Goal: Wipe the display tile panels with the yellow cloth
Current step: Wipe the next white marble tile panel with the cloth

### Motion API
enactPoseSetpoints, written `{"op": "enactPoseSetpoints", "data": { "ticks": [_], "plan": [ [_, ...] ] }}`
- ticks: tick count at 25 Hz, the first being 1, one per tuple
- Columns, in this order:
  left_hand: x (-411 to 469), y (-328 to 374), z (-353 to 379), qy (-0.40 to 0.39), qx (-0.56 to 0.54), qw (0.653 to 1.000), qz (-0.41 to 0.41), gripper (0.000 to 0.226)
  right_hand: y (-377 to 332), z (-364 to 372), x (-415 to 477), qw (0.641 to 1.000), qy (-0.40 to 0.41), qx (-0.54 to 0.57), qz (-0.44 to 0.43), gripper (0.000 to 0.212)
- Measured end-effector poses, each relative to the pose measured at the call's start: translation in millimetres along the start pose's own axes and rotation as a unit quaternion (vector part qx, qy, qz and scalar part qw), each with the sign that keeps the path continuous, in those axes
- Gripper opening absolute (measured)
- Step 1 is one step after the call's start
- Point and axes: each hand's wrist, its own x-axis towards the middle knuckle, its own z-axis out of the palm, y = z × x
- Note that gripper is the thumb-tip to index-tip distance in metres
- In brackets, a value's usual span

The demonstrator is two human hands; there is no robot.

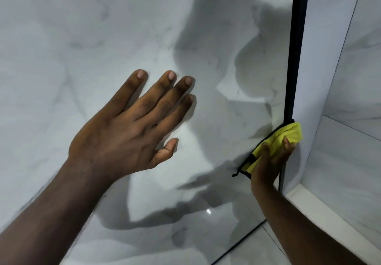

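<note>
Left hand (127, 128) flat on the marble tile panel (82, 27), fingers straight and spread, centre-left of frame. Right hand (272, 161) at right-centre, fingers curled round the yellow cloth (288, 135), holding it on the black edge strip (299, 38). Count: two hands, one cloth, two panels, second panel (350, 79) far right. Cloth partly hidden under fingers. Both panels cut off by the frame. Shadows cover the panel's middle.

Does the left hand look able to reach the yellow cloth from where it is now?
Probably yes. The left hand rests open on the tile panel, and only bare panel lies between it and the yellow cloth, which the right hand grips at the black frame.
</note>
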Motion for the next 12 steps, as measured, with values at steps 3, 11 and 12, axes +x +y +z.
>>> {"op": "enactPoseSetpoints", "data": {
  "ticks": [3,11,12],
  "plan": [
    [-1,2,0,0.007,-0.009,1.0,-0.007,0.082,13,-9,10,0.976,-0.003,0.061,0.209,0.048],
    [-2,3,1,0.018,-0.026,0.999,-0.019,0.078,-9,-9,1,0.986,0.059,0.013,0.155,0.04],
    [-3,3,1,0.022,-0.029,0.999,-0.018,0.077,-10,-6,-4,0.974,0.056,0.012,0.22,0.046]
  ]
}}
